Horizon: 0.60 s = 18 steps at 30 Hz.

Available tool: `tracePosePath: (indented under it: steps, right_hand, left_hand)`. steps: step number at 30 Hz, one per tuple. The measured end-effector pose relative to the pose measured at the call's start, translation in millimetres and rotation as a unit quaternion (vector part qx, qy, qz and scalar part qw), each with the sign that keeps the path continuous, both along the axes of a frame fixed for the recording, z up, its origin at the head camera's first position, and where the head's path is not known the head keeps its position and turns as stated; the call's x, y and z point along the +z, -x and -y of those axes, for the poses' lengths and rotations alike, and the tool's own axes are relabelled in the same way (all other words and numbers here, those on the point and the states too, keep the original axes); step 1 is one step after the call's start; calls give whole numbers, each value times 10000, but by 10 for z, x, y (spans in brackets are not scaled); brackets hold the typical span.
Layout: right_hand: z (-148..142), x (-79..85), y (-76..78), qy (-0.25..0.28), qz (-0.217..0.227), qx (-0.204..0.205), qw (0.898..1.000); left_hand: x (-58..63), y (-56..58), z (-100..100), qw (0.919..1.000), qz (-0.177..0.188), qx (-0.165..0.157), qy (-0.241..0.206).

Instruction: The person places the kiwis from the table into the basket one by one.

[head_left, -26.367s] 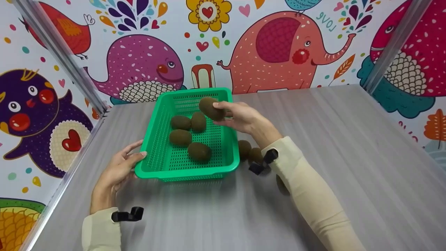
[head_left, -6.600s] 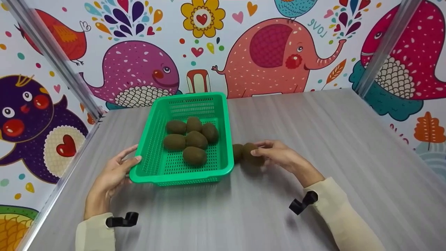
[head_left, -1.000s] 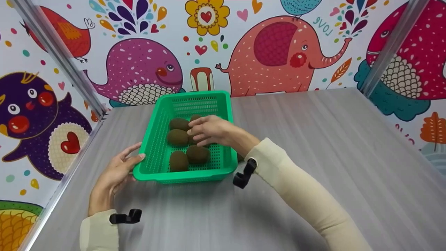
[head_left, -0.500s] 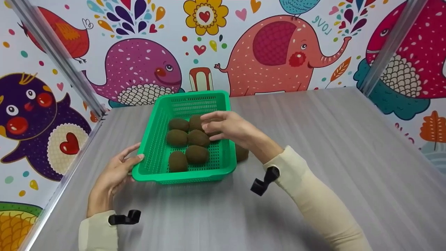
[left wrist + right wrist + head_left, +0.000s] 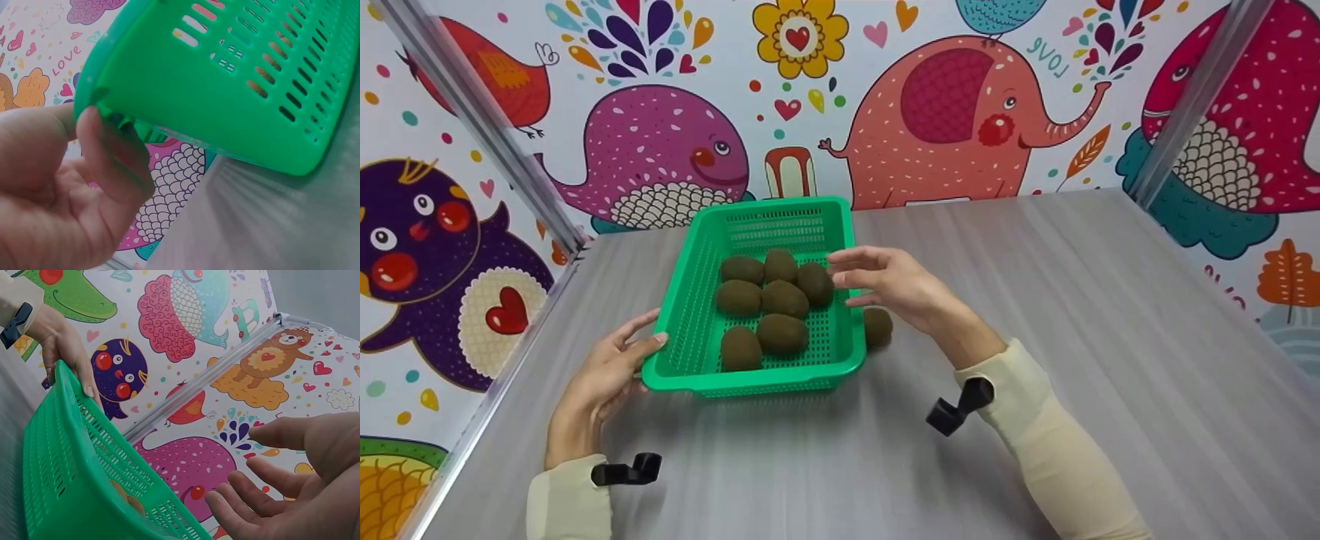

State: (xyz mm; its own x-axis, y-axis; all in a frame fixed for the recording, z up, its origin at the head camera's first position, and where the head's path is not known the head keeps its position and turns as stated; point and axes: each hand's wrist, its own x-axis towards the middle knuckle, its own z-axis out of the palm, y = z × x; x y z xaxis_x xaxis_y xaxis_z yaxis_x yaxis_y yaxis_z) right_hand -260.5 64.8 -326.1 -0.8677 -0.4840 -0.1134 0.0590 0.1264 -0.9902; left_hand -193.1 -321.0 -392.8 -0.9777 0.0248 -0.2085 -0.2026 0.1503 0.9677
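Observation:
A green plastic basket [image 5: 753, 381] with slotted walls stands on the table. Several brown kiwifruits [image 5: 784, 299] lie grouped on its floor. My left hand [image 5: 610, 369] grips the basket's near left corner, thumb over the rim and fingers beneath; the left wrist view shows those fingers [image 5: 118, 152] hooked under the rim. Over the right rim hovers my right hand [image 5: 901, 289], holding nothing, its fingers apart and close to the rightmost kiwifruit [image 5: 815, 284] inside. Another kiwifruit [image 5: 877, 328] sits on the table against the basket's right side, below that hand and partly hidden by the rim.
The grey wood-grain table [image 5: 1080, 315] reaches back to a cartoon-printed wall [image 5: 945, 172]. Metal posts [image 5: 495, 135] rise at the back corners. Each sleeve carries a black wrist mount [image 5: 960, 406].
Since 26 seconds ago, kiwifruits beside the basket have become fewer and those inside more. In the last second, my right hand has drawn back rightward from inside. The left hand keeps its grip.

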Motion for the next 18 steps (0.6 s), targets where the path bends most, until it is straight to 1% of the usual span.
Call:
tracePosePath:
  steps: [10, 18]
  right_hand:
    - [-171, -176, 71, 160, 43, -165, 9997]
    - [-285, -320, 131, 259, 131, -172, 9994]
  left_hand:
    - [-5, -11, -1, 10000, 3, -9, 47]
    - [-14, 5, -11, 10000, -52, -12, -8]
